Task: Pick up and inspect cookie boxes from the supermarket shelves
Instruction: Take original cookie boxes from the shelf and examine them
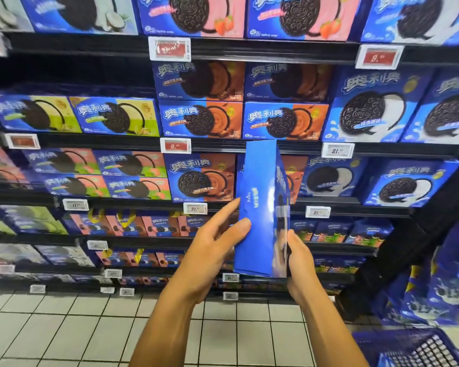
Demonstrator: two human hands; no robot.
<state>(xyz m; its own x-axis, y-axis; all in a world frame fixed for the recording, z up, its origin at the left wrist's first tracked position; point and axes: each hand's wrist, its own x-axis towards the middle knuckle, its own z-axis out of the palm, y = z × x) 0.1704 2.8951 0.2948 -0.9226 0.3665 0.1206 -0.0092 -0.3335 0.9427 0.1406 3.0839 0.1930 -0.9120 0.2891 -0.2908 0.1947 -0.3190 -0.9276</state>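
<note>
A blue cookie box [260,207] stands on end in front of the shelves, its narrow blue side turned toward me and its printed front facing right. My right hand [300,263] grips its lower right edge, thumb on the front face. My left hand [212,245] touches the box's left side with fingers nearly straight. Behind the box, on the shelf, sits a chocolate-flavour cookie box [200,177] with an orange panel.
Black shelves [276,148] full of blue cookie boxes rise ahead, with price tags [195,208] on their edges. A blue shopping basket [414,348] sits low at the right, beside a stack of blue bags [451,274]. White floor tiles [64,332] lie below.
</note>
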